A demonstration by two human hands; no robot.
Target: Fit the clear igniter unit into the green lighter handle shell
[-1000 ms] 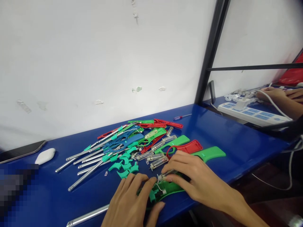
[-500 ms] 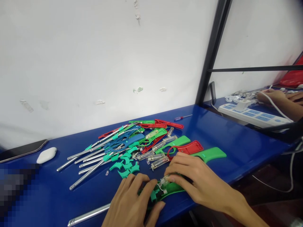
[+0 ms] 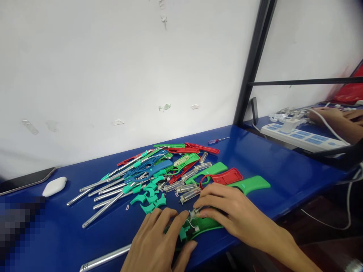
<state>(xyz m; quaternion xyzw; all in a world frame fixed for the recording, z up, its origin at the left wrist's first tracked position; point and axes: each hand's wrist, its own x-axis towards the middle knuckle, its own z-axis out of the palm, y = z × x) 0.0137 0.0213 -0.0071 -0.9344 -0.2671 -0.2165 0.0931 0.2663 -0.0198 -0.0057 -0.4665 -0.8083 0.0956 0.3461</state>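
My left hand is closed around a green lighter shell, a half casing lying open side up. Its metal tube sticks out to the left of that hand. A teal trigger and a thin white wire show inside the shell. With thumb and fingers, my right hand pinches a clear fuel tank over the shell; much of the tank is hidden by the fingers. Just beyond lie several more clear tanks and a loose pile of teal triggers.
Metal lighter tubes, a red handle shell and a green one lie on the blue table. A screwdriver, white case and phone sit farther out. Beyond a black post are a power strip and another person's hand.
My right hand has shifted slightly left with the clear tank, and more of the shell's inside shows. My left hand has hardly moved.
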